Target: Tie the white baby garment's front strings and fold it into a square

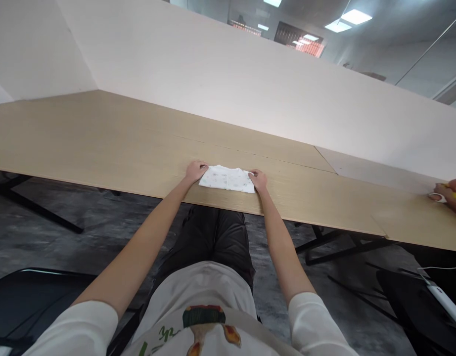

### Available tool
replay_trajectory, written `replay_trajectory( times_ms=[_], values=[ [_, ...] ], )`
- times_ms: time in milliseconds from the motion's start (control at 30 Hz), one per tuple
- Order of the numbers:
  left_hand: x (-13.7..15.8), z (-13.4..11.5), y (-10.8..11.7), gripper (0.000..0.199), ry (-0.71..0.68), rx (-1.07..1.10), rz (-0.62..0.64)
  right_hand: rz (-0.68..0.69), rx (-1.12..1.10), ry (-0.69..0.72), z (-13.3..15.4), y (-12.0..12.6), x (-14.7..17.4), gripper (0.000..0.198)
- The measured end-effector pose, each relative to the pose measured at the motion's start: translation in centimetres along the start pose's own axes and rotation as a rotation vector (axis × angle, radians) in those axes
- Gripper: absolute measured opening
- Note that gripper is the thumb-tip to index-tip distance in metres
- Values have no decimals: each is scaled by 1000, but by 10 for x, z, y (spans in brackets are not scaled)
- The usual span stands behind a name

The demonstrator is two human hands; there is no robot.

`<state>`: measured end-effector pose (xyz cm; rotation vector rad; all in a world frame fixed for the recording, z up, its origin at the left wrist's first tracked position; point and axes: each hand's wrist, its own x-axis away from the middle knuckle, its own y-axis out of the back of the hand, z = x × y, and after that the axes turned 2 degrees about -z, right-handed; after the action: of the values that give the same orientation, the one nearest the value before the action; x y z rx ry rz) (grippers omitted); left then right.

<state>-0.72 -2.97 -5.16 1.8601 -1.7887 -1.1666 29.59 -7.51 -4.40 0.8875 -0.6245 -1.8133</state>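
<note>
A small white printed garment [227, 179] lies folded in a flat band on the wooden tabletop, close to its front edge. Its far edge dips and rises slightly, and a faint pattern dots the cloth. My left hand [197, 171] is closed on the garment's upper left corner, thumb pressed to the fingers. At the opposite upper corner, my right hand [259, 180] pinches the cloth the same way. Both hands rest at table height, and the garment's lower edge lies free between them.
The long wooden table [113, 143] runs across the view, with a white partition [213, 74] behind it. Another person's hand [443, 192] is at the far right. Black chairs [38, 301] stand on both sides, one bearing a white power strip [446, 301].
</note>
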Motion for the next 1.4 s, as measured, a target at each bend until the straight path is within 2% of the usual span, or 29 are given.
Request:
replay_trajectory(
  times_ms=[200, 400, 467, 567, 867, 1400],
  values=[
    [-1, 4, -3, 33, 48, 102, -50, -62, -18, 6, -4, -4, -2, 29],
    [-4, 10, -5, 43, 152, 326, -295, -262, -215, -110, -16, -6, -6, 40],
    [-4, 12, -5, 45, 184, 383, -338, -304, -276, -141, -18, -6, -6, 38],
    [-5, 12, -6, 49, 205, 396, -317, -304, -297, -152, -18, -5, -6, 36],
    [1, 1, 1, 56, 184, 214, -158, -211, -161, -156, -12, 0, -3, 36],
    [3, -2, 6, 42, 124, 84, -83, -173, -153, -115, -12, -2, -3, 33]
  ],
)
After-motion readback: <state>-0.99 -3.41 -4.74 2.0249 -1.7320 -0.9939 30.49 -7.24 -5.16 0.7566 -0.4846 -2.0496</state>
